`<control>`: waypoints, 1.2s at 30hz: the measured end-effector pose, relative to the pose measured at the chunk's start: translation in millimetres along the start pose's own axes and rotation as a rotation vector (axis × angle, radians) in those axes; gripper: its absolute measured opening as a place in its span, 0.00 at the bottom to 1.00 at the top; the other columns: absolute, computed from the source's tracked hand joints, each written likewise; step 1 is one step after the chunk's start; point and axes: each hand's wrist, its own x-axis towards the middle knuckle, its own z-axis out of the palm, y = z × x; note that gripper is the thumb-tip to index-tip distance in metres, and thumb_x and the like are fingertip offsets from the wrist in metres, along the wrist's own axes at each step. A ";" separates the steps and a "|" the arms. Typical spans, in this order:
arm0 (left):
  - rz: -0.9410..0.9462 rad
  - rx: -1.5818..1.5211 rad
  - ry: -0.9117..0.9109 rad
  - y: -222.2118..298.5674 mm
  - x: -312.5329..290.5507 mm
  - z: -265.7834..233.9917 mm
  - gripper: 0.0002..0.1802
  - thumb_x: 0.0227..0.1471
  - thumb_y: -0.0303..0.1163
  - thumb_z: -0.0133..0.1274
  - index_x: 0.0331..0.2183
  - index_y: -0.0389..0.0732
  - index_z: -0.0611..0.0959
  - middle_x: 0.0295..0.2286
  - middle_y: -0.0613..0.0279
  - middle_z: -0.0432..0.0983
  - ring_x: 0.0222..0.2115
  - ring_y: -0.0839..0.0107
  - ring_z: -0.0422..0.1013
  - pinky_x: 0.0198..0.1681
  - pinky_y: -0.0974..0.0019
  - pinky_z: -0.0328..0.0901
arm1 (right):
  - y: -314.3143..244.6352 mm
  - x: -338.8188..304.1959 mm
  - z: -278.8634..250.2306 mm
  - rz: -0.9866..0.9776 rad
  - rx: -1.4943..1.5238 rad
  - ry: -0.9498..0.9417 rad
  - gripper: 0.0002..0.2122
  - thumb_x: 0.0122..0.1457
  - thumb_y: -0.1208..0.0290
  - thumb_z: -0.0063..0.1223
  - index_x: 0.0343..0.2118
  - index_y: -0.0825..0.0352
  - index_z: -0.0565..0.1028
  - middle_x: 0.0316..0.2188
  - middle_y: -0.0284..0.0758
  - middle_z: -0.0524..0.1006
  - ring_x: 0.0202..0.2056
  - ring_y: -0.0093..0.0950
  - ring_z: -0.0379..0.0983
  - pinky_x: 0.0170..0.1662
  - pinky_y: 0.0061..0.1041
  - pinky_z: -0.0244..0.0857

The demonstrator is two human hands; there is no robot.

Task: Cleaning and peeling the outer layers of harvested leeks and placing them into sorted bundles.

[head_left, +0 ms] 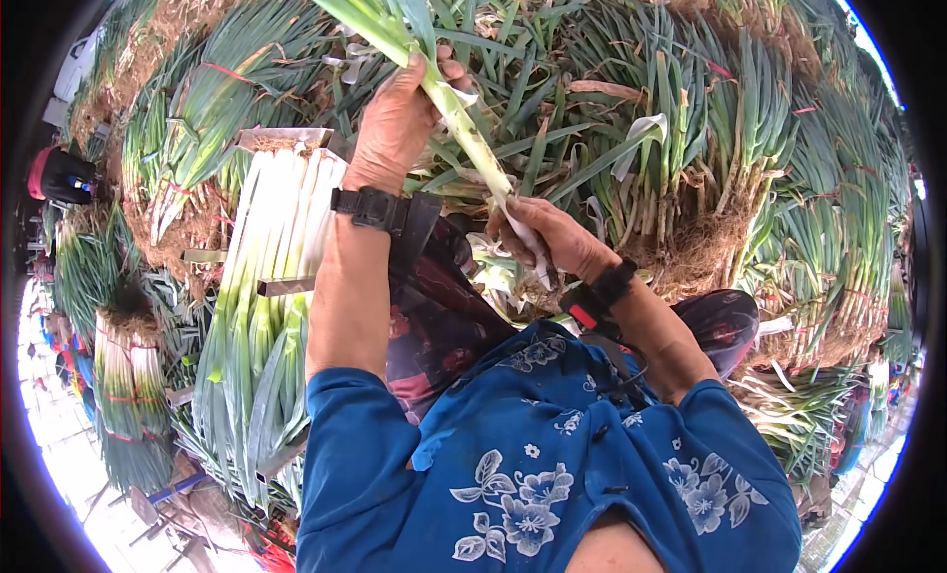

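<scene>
A single leek (472,144) slants across the space before me, its green leaves up at the top and its root end low and to the right. Around its upper stalk, where the leaves begin to split, my left hand (400,109) is closed. My right hand (552,236) is wrapped round the lower white part near the root end, with loose outer skin hanging there. To the left of my left forearm, a row of trimmed leeks (271,218) with clean white stalks lies in a metal frame (286,137).
Bundles of leeks with brown roots (691,238) are heaped to the right and ahead. More tied bundles (178,193) stand at the left, one with clean white stalks (128,376). Loose leaves and peelings (503,267) lie beneath my hands. At far left is a dark object with red (64,174).
</scene>
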 end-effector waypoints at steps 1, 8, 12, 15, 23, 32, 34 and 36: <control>-0.018 0.008 0.032 -6.6 0.4 -3.6 0.27 0.66 0.51 0.44 0.52 0.37 0.74 0.40 0.61 0.76 0.44 0.63 0.74 0.46 0.58 0.70 | 4.8 1.0 -6.0 0.008 -0.108 0.086 0.28 0.66 0.42 0.41 0.40 0.70 0.76 0.19 0.28 0.70 0.19 0.16 0.65 0.21 0.18 0.57; -0.107 0.017 0.097 -33.8 -10.6 -8.0 0.26 0.64 0.50 0.48 0.52 0.39 0.76 0.42 0.60 0.78 0.43 0.67 0.73 0.47 0.60 0.68 | -47.0 46.8 -17.6 -0.442 -0.256 0.394 0.16 0.62 0.63 0.55 0.46 0.70 0.75 0.32 0.34 0.77 0.34 0.17 0.71 0.39 0.20 0.65; -0.160 0.026 0.111 -43.8 -9.1 -7.7 0.25 0.64 0.49 0.49 0.50 0.37 0.77 0.41 0.62 0.76 0.42 0.68 0.72 0.49 0.60 0.66 | -55.2 70.6 -13.2 -0.386 -0.269 0.384 0.12 0.61 0.69 0.57 0.43 0.71 0.75 0.30 0.33 0.77 0.32 0.16 0.70 0.37 0.20 0.65; -0.168 -0.010 0.108 -47.2 -7.4 -4.8 0.25 0.65 0.49 0.48 0.51 0.37 0.77 0.41 0.62 0.75 0.41 0.68 0.72 0.49 0.59 0.66 | -40.7 82.9 -13.6 -0.537 -0.436 0.509 0.09 0.61 0.71 0.57 0.40 0.71 0.76 0.28 0.30 0.77 0.29 0.15 0.68 0.35 0.19 0.65; -0.142 -0.069 0.219 -51.0 -2.9 -25.6 0.23 0.64 0.43 0.50 0.50 0.33 0.77 0.40 0.61 0.75 0.39 0.69 0.72 0.47 0.64 0.69 | -38.1 54.6 7.2 -0.659 -0.220 0.368 0.02 0.61 0.79 0.53 0.36 0.69 0.75 0.37 0.28 0.74 0.36 0.16 0.69 0.41 0.15 0.63; -0.074 -0.136 0.462 -42.1 11.4 -35.2 0.19 0.65 0.42 0.48 0.45 0.34 0.74 0.30 0.59 0.68 0.29 0.63 0.70 0.37 0.55 0.71 | -28.3 -5.6 6.8 -0.353 0.450 0.258 0.05 0.66 0.71 0.49 0.38 0.67 0.70 0.31 0.34 0.76 0.35 0.26 0.75 0.41 0.26 0.68; -0.007 -0.161 0.517 -38.3 14.1 -42.8 0.18 0.66 0.42 0.47 0.46 0.35 0.71 0.28 0.59 0.66 0.27 0.66 0.66 0.33 0.58 0.68 | -18.1 -27.7 -5.1 -0.314 0.513 0.291 0.05 0.66 0.72 0.49 0.38 0.67 0.69 0.28 0.32 0.71 0.33 0.26 0.72 0.41 0.27 0.67; 0.054 -0.136 0.652 -30.9 18.4 -47.7 0.19 0.67 0.43 0.44 0.45 0.36 0.71 0.28 0.60 0.65 0.27 0.67 0.66 0.32 0.60 0.67 | -12.6 -59.7 -12.5 -0.293 0.573 0.329 0.05 0.65 0.72 0.50 0.37 0.67 0.68 0.28 0.30 0.68 0.31 0.25 0.68 0.39 0.25 0.65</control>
